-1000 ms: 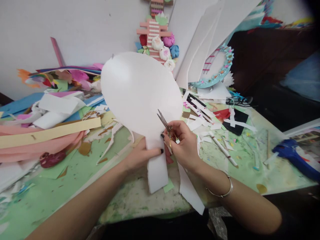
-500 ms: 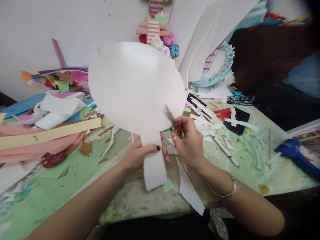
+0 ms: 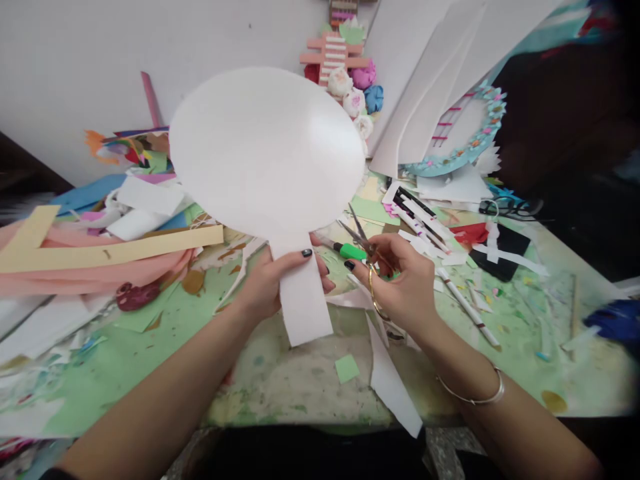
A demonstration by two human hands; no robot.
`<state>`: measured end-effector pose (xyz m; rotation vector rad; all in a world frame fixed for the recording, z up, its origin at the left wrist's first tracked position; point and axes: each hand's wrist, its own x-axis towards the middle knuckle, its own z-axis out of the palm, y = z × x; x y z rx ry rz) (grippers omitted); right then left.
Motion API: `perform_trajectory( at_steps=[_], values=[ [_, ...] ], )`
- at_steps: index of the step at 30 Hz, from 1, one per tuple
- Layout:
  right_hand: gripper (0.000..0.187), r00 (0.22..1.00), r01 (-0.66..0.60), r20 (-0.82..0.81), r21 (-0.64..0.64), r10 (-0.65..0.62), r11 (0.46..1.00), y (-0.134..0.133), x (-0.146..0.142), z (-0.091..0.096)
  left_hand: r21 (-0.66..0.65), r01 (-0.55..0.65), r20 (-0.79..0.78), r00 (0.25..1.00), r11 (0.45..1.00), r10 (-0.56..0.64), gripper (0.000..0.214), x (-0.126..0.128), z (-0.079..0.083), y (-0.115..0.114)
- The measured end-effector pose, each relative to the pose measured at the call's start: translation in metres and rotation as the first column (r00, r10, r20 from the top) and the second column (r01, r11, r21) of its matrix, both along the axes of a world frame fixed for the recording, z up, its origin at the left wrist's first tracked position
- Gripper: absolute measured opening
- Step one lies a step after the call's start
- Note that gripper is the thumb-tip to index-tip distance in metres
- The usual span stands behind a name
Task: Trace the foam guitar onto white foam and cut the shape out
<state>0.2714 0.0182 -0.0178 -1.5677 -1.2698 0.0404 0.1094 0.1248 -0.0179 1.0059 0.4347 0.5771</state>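
Note:
My left hand (image 3: 273,283) grips the narrow stem of a white paddle-shaped foam cutout (image 3: 265,150), thumb across the front, and holds it upright over the table. My right hand (image 3: 403,283) is closed around small scissors (image 3: 361,235) with gold handles. The blades are apart and point up and left, just below the right lower edge of the oval. A green marker (image 3: 345,250) lies on the table between my two hands.
The green table (image 3: 125,360) is littered with paper scraps, white strips (image 3: 465,303) and a white offcut (image 3: 393,383) at the front edge. Pink and tan sheets (image 3: 100,257) pile at left. White boards (image 3: 425,80), a paper-flower ornament (image 3: 350,87) and a teal ring (image 3: 465,143) stand behind.
The cutout has risen and shifted a little left. My right hand drew the scissors down and away from its edge, and the blades now stand apart. The view shifted right.

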Motion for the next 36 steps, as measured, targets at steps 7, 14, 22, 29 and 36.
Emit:
perform_trajectory(
  at_steps=[7, 14, 22, 29, 36],
  values=[
    [0.020, 0.998, -0.047, -0.047, -0.129, 0.041, 0.991, 0.000, -0.001, -0.001, 0.110, -0.141, 0.048, 0.989, 0.984, 0.137, 0.026, -0.003, 0.001, 0.011],
    [0.030, 0.946, -0.275, -0.244, -0.264, 0.211, 0.924, 0.000, -0.006, -0.010, 0.144, -0.266, 0.053, 0.964, 0.953, 0.261, 0.030, -0.002, 0.004, 0.012],
    [0.032, 0.936, -0.352, -0.080, -0.180, 0.343, 0.919, -0.002, -0.016, -0.014, 0.186, -0.418, 0.124, 0.908, 0.889, 0.401, 0.027, 0.000, 0.002, 0.012],
    [0.035, 0.946, -0.254, 0.196, -0.054, 0.259, 0.966, -0.004, -0.017, -0.011, 0.219, -0.413, 0.127, 0.910, 0.884, 0.394, 0.034, -0.001, 0.002, 0.010],
    [0.036, 0.902, -0.172, 0.411, 0.066, 0.131, 0.983, -0.005, -0.017, -0.014, 0.257, -0.397, 0.138, 0.918, 0.881, 0.373, 0.032, 0.002, 0.003, 0.004]
  ],
)
